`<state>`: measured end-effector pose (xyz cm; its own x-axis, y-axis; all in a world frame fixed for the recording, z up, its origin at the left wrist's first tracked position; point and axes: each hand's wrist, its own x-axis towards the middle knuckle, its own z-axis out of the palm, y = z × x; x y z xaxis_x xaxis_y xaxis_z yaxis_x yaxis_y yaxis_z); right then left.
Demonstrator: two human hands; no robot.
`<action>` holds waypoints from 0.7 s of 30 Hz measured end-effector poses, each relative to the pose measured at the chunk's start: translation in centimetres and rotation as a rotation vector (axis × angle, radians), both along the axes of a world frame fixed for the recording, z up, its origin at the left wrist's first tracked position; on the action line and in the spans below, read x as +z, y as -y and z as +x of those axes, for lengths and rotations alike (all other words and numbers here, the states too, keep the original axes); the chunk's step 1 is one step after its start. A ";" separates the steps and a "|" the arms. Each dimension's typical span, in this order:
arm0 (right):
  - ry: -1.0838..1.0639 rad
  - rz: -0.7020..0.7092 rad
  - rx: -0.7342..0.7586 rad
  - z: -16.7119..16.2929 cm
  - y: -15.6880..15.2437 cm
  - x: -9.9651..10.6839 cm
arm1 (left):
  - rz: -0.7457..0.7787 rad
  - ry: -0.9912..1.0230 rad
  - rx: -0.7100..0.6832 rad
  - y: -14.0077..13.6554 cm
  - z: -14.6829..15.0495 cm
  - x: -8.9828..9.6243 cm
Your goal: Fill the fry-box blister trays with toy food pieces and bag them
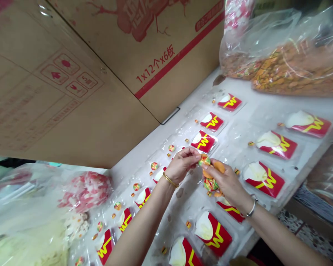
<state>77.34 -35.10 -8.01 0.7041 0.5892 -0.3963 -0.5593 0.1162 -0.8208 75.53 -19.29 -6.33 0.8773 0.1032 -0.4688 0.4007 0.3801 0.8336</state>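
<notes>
Above the table, my left hand (183, 165), with a gold bracelet at its wrist, pinches the edge of a small round pizza-shaped piece (204, 160). My right hand (229, 181), wearing a silver bangle, is closed around several small pieces, some orange and some pizza-patterned (210, 184); its thumb rests against the same round piece. Rows of clear plastic trays lie beneath and around both hands. In them sit red fries-carton shapes with a yellow zigzag and a white top, such as this carton piece (202, 142). Tiny burger-shaped pieces (188, 224) lie beside the cartons.
Large cardboard boxes (105, 92) wall off the back left of the white table (255, 99). A clear bag of orange pieces (296, 70) stands at the back right. Lower left are a bag of pink-and-white pieces (86, 192) and a bag of pale pieces (24, 240).
</notes>
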 end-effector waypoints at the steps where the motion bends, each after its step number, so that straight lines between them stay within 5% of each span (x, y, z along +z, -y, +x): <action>1: -0.023 -0.010 -0.007 0.4 0.0 0.1 | -0.045 -0.008 0.020 0.0 0.4 -0.2; 5: -0.046 -0.088 -0.034 2.1 -0.3 0.1 | -0.096 -0.005 0.099 0.7 1.9 -0.6; 13: -0.087 -0.081 -0.089 3.7 -0.1 -0.1 | 0.069 0.118 0.364 0.7 4.1 -1.6; 17: -0.161 -0.043 -0.042 3.2 1.3 -0.4 | 0.603 0.273 0.492 -3.3 6.0 -2.9; 21: -0.208 -0.005 -0.010 2.8 1.9 -0.4 | 1.247 0.334 0.088 -5.6 6.6 -4.3</action>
